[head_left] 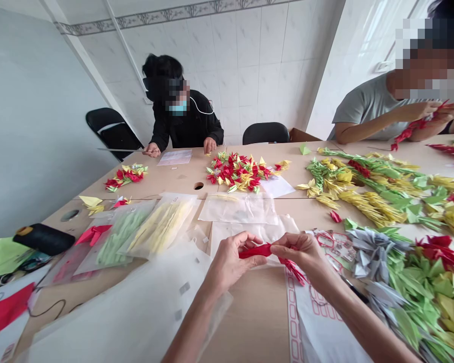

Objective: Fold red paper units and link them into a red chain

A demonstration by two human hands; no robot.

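Between my two hands, just above the table, is a bundle of red folded paper [262,250]. My left hand [237,257] is closed around its left end, thumb along the near side. At its right part, my right hand [297,248] pinches the paper between thumb and fingers. Red pointed tips [295,272] hang below my right hand. Beneath lie translucent plastic bags [245,209] and a white sheet with a red printed border [318,322]. Fingers hide much of the bundle.
Red, yellow and green folded pieces [240,171] are heaped mid-table. Yellow, green and grey bundles [412,282] crowd the right. Bags of strips [161,227], a large translucent sheet [124,307] and a black thread cone [45,238] lie left. Two people sit opposite; one holds red folded paper [416,126].
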